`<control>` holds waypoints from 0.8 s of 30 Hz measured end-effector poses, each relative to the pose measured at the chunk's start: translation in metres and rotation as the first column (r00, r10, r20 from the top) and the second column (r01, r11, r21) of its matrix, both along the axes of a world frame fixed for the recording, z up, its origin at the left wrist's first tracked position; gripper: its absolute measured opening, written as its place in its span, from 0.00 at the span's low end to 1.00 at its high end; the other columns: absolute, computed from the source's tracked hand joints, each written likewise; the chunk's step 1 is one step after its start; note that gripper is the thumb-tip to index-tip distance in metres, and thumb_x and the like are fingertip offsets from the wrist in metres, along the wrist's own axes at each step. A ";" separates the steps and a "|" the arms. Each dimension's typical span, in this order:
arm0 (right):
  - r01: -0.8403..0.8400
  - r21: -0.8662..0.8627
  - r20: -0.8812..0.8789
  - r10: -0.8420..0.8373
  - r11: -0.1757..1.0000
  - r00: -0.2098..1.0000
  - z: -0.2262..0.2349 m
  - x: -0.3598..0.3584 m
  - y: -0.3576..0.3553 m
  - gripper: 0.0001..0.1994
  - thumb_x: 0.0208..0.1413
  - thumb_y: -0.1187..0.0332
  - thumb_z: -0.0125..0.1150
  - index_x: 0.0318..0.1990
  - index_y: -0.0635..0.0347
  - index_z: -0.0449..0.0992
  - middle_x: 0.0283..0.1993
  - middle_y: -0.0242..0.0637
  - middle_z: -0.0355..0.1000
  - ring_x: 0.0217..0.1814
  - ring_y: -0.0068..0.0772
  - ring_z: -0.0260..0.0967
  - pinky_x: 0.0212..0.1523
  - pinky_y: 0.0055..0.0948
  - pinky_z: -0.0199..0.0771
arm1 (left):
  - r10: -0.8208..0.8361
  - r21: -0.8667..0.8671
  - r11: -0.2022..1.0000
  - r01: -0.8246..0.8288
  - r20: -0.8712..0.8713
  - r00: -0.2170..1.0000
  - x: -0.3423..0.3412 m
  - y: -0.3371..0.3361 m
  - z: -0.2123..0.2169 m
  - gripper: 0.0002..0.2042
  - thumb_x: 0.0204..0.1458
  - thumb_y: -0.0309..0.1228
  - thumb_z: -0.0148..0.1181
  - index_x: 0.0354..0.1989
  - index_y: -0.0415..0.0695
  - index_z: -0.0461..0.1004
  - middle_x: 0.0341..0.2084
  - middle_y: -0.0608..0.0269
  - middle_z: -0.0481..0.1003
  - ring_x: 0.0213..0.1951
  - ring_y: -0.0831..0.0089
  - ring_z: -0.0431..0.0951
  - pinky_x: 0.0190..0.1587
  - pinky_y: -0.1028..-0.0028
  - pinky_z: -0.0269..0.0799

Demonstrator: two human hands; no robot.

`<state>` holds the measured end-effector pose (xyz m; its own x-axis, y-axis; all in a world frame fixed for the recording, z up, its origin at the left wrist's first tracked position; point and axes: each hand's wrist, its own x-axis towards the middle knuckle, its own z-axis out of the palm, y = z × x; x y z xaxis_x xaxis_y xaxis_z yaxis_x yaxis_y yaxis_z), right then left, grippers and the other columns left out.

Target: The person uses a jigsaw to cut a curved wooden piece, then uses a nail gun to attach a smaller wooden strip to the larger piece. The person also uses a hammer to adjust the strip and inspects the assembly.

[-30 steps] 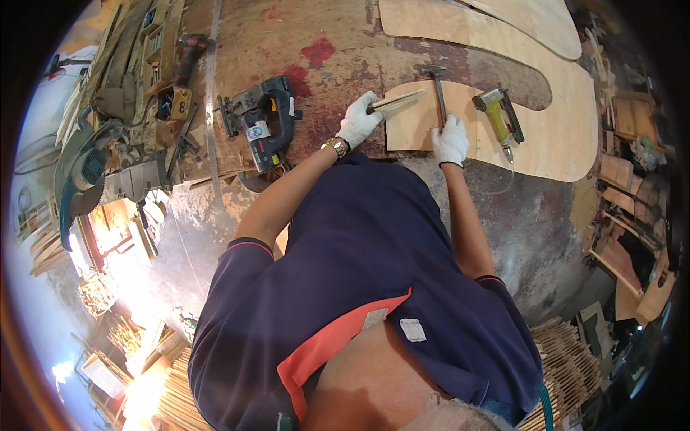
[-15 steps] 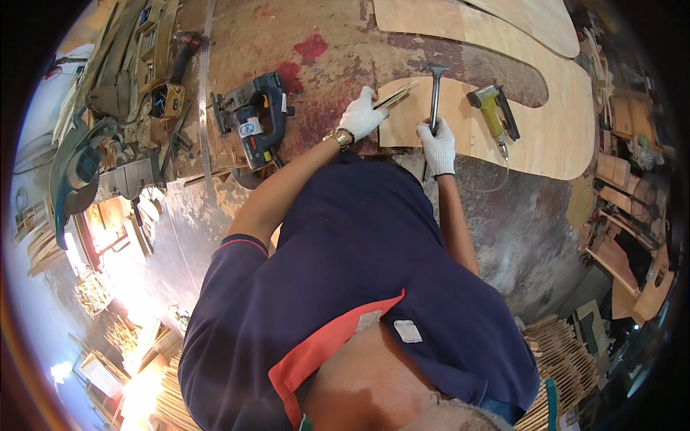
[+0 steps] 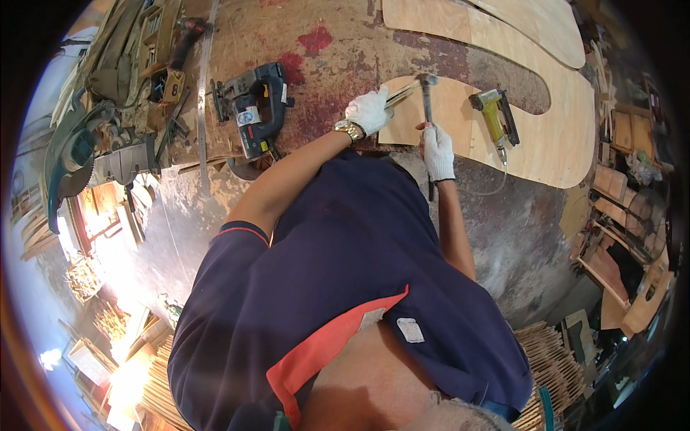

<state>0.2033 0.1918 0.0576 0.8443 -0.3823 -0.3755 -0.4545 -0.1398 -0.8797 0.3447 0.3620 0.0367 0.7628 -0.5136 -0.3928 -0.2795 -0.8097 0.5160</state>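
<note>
My left hand [image 3: 369, 113], in a white knit glove, is closed around a few thin wooden strips [image 3: 402, 93] over the left end of a curved plywood panel [image 3: 532, 158]. The gloved right hand [image 3: 438, 151] grips a hammer [image 3: 428, 108] by its handle. The hammer's head is beside the far tips of the strips; whether they touch is unclear. Just right of the hammer, a yellow-green air nailer [image 3: 493, 121] lies on the plywood with a thin hose attached.
A dark blue jigsaw [image 3: 251, 108] rests on the worn workbench [image 3: 316, 79] to the left. Farther left are a power drill [image 3: 188, 42] and a circular-bladed saw [image 3: 75, 161]. A long metal strip [image 3: 203, 93] crosses the bench. More plywood [image 3: 532, 25] lies at the far right.
The hammer has tilted left, bringing its head close to the strips' tips. My left hand has shifted slightly nearer to me, and the strips point up more steeply. The view has moved slightly.
</note>
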 end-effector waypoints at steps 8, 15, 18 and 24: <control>-0.076 -0.279 -0.012 0.076 0.957 0.997 -0.035 -0.009 0.013 0.21 0.70 0.55 0.49 0.36 0.67 0.75 0.25 0.55 0.69 0.26 0.52 0.68 0.33 0.44 0.68 | -0.015 0.000 1.000 0.015 -0.038 0.999 0.006 0.001 0.003 0.23 0.56 0.44 0.60 0.55 0.44 0.67 0.41 0.42 0.79 0.45 0.42 0.82 0.46 0.47 0.77; -0.106 -0.299 -0.024 0.103 0.948 0.994 -0.043 -0.013 0.011 0.21 0.71 0.55 0.48 0.37 0.66 0.76 0.26 0.56 0.71 0.28 0.54 0.70 0.34 0.44 0.69 | -0.027 0.017 0.999 0.027 -0.014 1.000 0.005 0.002 0.000 0.22 0.56 0.43 0.60 0.54 0.44 0.67 0.43 0.44 0.80 0.46 0.42 0.81 0.47 0.48 0.77; -0.188 -0.409 -0.061 0.179 0.893 0.982 -0.036 -0.006 0.006 0.20 0.71 0.55 0.48 0.39 0.64 0.77 0.28 0.57 0.73 0.32 0.57 0.73 0.36 0.46 0.71 | -0.057 0.009 0.998 0.057 -0.004 0.998 0.009 0.004 0.003 0.21 0.57 0.43 0.60 0.54 0.44 0.67 0.43 0.44 0.80 0.46 0.41 0.81 0.47 0.48 0.77; -0.207 -0.383 -0.070 0.195 0.900 0.978 -0.010 -0.005 -0.003 0.20 0.71 0.54 0.48 0.41 0.63 0.78 0.32 0.62 0.75 0.39 0.68 0.74 0.39 0.54 0.72 | -0.045 -0.058 0.997 0.047 0.032 0.998 0.014 0.008 0.025 0.20 0.59 0.43 0.59 0.53 0.45 0.65 0.41 0.43 0.79 0.45 0.41 0.81 0.46 0.47 0.77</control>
<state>0.1980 0.1887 0.0472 0.9092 -0.3261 -0.2587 -0.4059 -0.5567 -0.7247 0.3588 0.3700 0.0617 0.7491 -0.5699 -0.3377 -0.3323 -0.7643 0.5526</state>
